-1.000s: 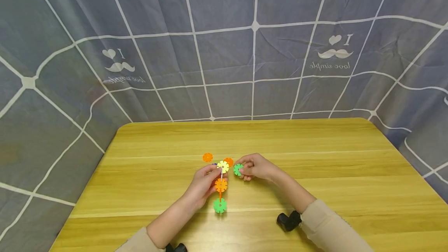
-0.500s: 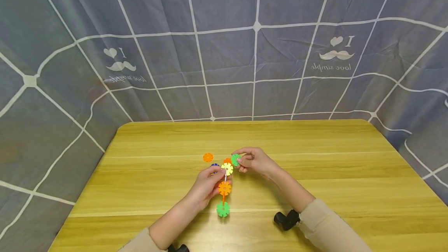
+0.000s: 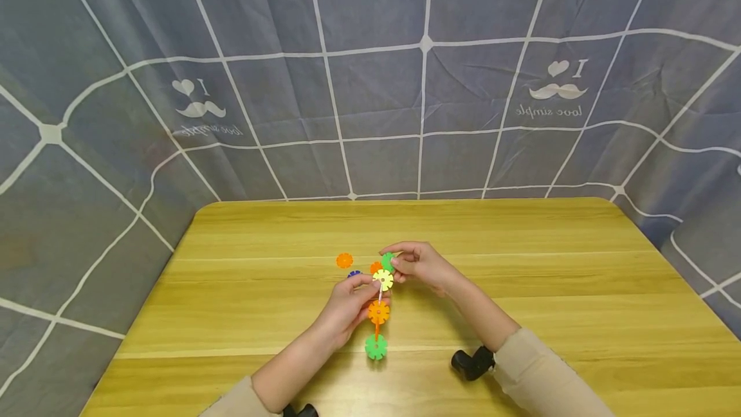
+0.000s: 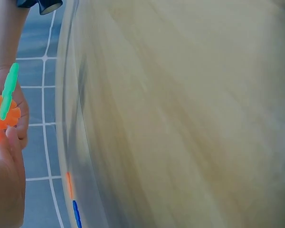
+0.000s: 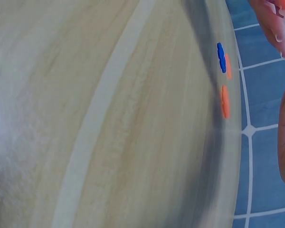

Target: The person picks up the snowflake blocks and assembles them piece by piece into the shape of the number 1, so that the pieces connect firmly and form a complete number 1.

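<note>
In the head view my left hand [image 3: 343, 311] pinches a chain of plastic snowflake discs near its top. The chain has a yellow disc [image 3: 384, 278] uppermost, then a white disc seen edge-on, an orange disc [image 3: 379, 312], another orange one edge-on, and a green disc [image 3: 376, 347] lowest. My right hand [image 3: 422, 267] pinches a separate green snowflake disc [image 3: 387, 260] between thumb and fingers, just beyond the yellow one. Whether these two touch, I cannot tell. The left wrist view shows part of the chain, with an orange snowflake piece [image 4: 14, 116] by my left fingertips.
Past my hands, an orange disc [image 3: 344, 260], a partly covered blue disc [image 3: 354, 273] and another orange disc [image 3: 375, 268] lie on the wooden table [image 3: 243, 288]. A grey checked curtain [image 3: 376, 95] hangs behind the table. Black devices sit at both wrists.
My right hand has carried the green disc left and farther from me, close to the yellow disc. The left hand and its chain have shifted slightly right.
</note>
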Tool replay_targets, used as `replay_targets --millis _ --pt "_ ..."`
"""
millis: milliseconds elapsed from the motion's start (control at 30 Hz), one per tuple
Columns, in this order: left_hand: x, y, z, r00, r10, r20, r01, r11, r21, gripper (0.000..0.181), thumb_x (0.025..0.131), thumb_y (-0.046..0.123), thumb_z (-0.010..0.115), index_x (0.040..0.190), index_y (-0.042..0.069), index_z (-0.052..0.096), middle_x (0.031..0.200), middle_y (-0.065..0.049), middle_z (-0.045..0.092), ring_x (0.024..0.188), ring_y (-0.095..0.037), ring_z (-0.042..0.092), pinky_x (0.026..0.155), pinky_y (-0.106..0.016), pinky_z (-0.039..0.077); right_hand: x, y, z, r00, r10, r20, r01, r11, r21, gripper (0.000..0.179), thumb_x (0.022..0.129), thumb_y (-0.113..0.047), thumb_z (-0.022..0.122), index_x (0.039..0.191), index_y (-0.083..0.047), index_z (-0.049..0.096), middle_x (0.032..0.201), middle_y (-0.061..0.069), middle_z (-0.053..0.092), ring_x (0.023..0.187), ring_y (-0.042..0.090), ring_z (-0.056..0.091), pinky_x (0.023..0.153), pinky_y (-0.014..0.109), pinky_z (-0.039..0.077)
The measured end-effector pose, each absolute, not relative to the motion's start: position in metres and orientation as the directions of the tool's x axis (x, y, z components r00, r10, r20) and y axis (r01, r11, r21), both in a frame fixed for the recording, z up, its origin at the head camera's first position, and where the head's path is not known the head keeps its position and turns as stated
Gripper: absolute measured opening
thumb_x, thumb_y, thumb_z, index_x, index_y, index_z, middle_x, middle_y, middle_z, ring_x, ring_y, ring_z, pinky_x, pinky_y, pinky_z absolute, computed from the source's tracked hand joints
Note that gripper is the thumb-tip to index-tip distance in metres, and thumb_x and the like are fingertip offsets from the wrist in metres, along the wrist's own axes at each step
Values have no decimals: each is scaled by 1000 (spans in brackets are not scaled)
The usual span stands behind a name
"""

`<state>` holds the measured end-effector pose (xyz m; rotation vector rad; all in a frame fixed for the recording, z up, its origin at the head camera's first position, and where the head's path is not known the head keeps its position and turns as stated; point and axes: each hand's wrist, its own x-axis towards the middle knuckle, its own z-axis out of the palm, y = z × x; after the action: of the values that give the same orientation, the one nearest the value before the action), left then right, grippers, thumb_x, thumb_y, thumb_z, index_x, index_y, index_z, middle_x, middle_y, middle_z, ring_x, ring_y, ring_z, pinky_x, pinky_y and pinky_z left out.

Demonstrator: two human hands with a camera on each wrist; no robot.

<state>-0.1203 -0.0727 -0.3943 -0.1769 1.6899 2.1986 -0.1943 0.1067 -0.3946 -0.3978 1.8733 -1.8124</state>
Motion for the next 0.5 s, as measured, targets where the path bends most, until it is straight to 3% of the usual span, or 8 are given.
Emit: replay_targets --millis 333,500 --pt "-120 -70 -392 -931 202 -304 -345 -217 913 23 95 10 54 110 -8 53 94 -17 68 80 -16 68 68 -20 54 -195 109 -395 -820 -564 -97 73 64 -995 28 95 0 49 120 12 53 80 8 56 68 12 52 63 20 48" --pt "-121 -70 -391 -925 215 -314 -360 -222 906 18 95 8 53 105 -7 54 96 -20 68 81 -17 68 71 -22 55 -196 109 -396 -816 -573 -74 35 79 -996 27 95 0 47 119 13 53 79 5 56 68 12 52 65 23 50"
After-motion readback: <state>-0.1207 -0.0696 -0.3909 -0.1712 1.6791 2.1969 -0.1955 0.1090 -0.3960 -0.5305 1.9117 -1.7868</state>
